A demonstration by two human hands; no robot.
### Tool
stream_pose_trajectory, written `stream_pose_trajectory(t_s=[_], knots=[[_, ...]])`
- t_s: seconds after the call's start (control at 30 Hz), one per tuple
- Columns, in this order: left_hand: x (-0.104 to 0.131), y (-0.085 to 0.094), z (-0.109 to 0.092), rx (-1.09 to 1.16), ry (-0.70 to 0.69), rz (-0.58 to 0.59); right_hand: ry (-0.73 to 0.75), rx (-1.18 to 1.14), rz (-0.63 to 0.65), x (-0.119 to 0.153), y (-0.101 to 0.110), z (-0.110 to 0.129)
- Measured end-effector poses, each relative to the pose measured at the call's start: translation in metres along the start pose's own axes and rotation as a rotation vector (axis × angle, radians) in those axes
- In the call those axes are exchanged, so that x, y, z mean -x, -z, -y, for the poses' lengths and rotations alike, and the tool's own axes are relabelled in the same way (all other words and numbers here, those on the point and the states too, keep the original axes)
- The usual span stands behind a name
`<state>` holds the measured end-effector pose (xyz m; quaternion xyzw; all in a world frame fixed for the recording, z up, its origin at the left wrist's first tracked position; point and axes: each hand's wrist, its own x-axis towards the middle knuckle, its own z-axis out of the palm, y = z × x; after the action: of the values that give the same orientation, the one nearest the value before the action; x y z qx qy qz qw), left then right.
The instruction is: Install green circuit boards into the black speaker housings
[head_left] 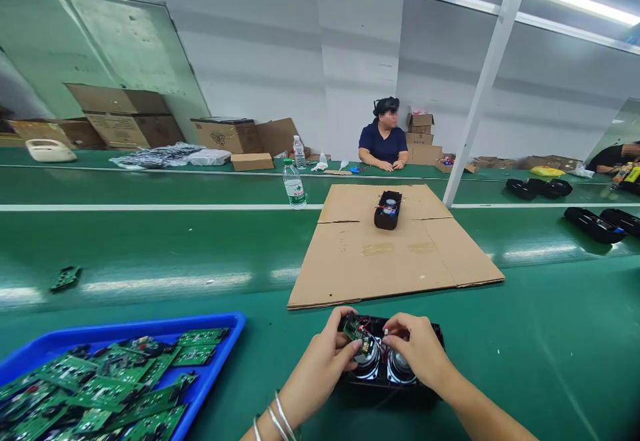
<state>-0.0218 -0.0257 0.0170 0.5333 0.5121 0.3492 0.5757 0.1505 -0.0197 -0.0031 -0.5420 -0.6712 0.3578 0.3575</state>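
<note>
Green circuit board (358, 335) sat clamped in the left grip (327, 354), a white connector (386, 331) pinched in the right grip (416, 346) just beside it, above the speaker housing (390, 389), apparently a wiring step calling next for careful alignment.

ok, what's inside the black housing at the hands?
Inside the black housing: two round speaker drivers and reddish wires. The green circuit board in the left hand, and the right hand, cover parts of it; anything beneath the drivers is hidden.
</note>
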Motion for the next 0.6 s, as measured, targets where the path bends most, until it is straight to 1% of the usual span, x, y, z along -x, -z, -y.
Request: stream_pose_trajectory(t_s=[0.13, 0.2, 0.33, 0.47, 0.6], knots=[[0.002, -0.001, 0.001, 0.009, -0.024, -0.024, 0.145, 0.119, 0.033, 0.003, -0.003, 0.003], [0.003, -0.002, 0.000, 0.024, -0.022, -0.018, 0.180, 0.197, 0.040, 0.005, -0.005, 0.004], [0.005, -0.003, -0.002, 0.042, -0.014, 0.005, 0.222, 0.362, -0.005, 0.009, -0.012, 0.001], [0.006, -0.006, -0.002, 0.037, -0.010, 0.011, 0.328, 0.500, -0.035, 0.011, -0.019, -0.005], [0.006, -0.007, -0.003, 0.028, 0.003, 0.013, 0.438, 0.582, -0.053, 0.012, -0.022, -0.008]])
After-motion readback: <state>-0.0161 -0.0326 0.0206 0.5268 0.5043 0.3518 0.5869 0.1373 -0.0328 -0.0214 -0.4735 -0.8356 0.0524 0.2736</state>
